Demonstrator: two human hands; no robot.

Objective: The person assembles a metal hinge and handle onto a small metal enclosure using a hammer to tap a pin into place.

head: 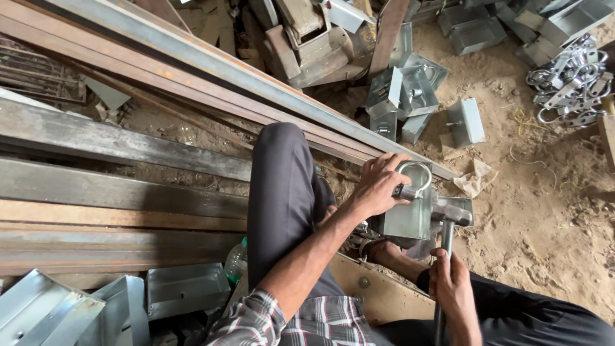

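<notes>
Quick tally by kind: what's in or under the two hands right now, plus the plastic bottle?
Hammer, in right hand: 1
Metal box, under left hand: 1
U-shaped ring on the box: 1
Plastic bottle: 1
Total: 4

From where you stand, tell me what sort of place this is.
Probably a small metal workshop: long steel bars on a dirt floor, piles of metal boxes, and a hammer in the right hand.

Grey metal box (407, 218), plaid shirt (301, 320), dark trousers (282, 186), rusty brown beams (115, 224)
</notes>
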